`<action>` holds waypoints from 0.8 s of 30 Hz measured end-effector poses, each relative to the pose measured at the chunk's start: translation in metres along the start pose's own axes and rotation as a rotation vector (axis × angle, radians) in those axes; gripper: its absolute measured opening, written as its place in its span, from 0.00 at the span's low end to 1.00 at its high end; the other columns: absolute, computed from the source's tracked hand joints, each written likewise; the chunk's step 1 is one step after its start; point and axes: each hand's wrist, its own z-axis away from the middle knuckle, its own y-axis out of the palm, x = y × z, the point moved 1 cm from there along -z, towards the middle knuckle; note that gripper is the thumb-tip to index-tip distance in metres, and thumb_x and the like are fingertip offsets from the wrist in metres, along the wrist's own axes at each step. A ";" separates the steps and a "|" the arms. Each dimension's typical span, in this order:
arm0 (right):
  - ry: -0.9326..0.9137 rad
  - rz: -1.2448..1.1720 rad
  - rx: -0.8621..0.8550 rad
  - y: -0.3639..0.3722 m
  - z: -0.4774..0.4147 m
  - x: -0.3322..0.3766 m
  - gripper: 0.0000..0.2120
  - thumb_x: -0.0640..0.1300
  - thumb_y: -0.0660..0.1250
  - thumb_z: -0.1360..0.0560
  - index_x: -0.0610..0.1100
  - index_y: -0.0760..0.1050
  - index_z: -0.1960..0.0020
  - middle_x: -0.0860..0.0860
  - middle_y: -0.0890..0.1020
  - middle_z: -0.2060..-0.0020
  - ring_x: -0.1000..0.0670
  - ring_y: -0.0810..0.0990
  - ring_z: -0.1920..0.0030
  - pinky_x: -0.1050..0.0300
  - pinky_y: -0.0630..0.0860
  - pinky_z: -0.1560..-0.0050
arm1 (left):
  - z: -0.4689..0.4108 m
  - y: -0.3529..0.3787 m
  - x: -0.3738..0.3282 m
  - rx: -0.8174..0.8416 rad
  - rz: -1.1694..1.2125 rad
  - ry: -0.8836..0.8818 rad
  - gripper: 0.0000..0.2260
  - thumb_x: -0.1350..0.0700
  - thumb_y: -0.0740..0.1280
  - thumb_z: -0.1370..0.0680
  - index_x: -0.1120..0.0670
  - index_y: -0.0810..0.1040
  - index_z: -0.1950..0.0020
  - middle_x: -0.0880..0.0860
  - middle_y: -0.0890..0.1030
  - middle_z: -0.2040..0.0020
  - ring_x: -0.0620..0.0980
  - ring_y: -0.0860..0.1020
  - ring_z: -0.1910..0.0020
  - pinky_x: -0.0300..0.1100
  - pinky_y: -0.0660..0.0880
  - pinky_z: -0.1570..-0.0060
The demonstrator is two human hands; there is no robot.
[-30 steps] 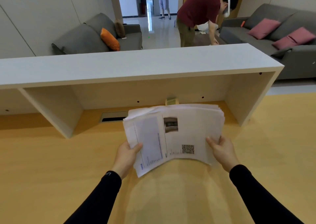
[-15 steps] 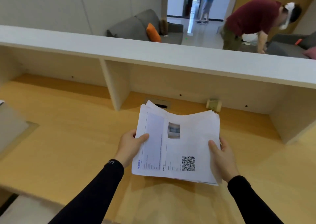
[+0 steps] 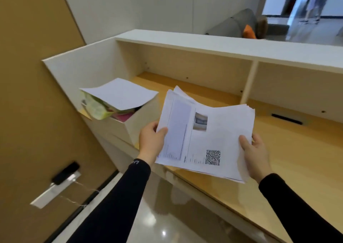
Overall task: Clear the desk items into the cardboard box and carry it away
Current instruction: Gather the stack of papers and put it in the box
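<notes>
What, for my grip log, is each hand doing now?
Left hand: holding the papers.
Right hand: holding the papers.

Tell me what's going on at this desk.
A person holds a stack of printed papers in both hands, left hand on its left edge, right hand on its right, above the desk. The cardboard box stands at the desk's left end, a white sheet and a green packet showing at its top. The papers are not in it yet.
</notes>
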 end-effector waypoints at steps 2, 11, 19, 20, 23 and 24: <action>0.003 -0.006 0.046 0.036 0.001 0.007 0.07 0.38 0.60 0.22 0.43 0.72 0.46 0.47 0.79 0.56 0.52 0.77 0.62 0.66 0.75 0.67 | -0.012 -0.033 0.001 -0.050 -0.008 0.014 0.05 0.60 0.64 0.24 0.56 0.78 0.59 0.54 0.82 0.58 0.56 0.80 0.57 0.41 0.71 0.66; 0.049 -0.070 0.213 0.158 -0.031 0.046 0.08 0.38 0.55 0.23 0.45 0.71 0.56 0.48 0.78 0.59 0.48 0.76 0.62 0.56 0.71 0.64 | -0.087 -0.118 -0.031 -0.254 -0.208 0.186 0.04 0.60 0.65 0.24 0.55 0.79 0.52 0.48 0.79 0.58 0.51 0.77 0.56 0.39 0.72 0.65; -0.041 -0.098 0.393 0.263 -0.100 0.070 0.31 0.34 0.57 0.26 0.52 0.55 0.26 0.52 0.77 0.38 0.47 0.78 0.43 0.48 0.77 0.44 | -0.196 -0.176 -0.071 -0.346 -0.504 0.268 0.22 0.58 0.64 0.22 0.50 0.66 0.28 0.55 0.78 0.47 0.57 0.77 0.44 0.46 0.72 0.52; -0.032 -0.088 0.412 0.274 -0.107 0.069 0.34 0.34 0.58 0.25 0.54 0.51 0.25 0.53 0.75 0.35 0.47 0.77 0.41 0.46 0.76 0.41 | -0.207 -0.180 -0.071 -0.349 -0.543 0.283 0.24 0.59 0.64 0.22 0.49 0.65 0.27 0.57 0.78 0.42 0.57 0.76 0.40 0.46 0.72 0.48; 0.042 -0.003 0.490 0.300 -0.123 0.063 0.32 0.37 0.58 0.24 0.50 0.52 0.24 0.50 0.69 0.30 0.45 0.74 0.37 0.44 0.75 0.39 | -0.242 -0.188 -0.068 -0.358 -0.646 0.310 0.23 0.60 0.62 0.21 0.46 0.66 0.27 0.58 0.77 0.35 0.54 0.79 0.49 0.42 0.71 0.51; 0.073 0.023 0.511 0.306 -0.125 0.062 0.30 0.38 0.58 0.23 0.48 0.54 0.24 0.49 0.69 0.30 0.44 0.74 0.37 0.45 0.76 0.40 | -0.251 -0.187 -0.066 -0.356 -0.694 0.308 0.22 0.61 0.61 0.21 0.46 0.68 0.28 0.61 0.78 0.37 0.51 0.78 0.60 0.40 0.71 0.56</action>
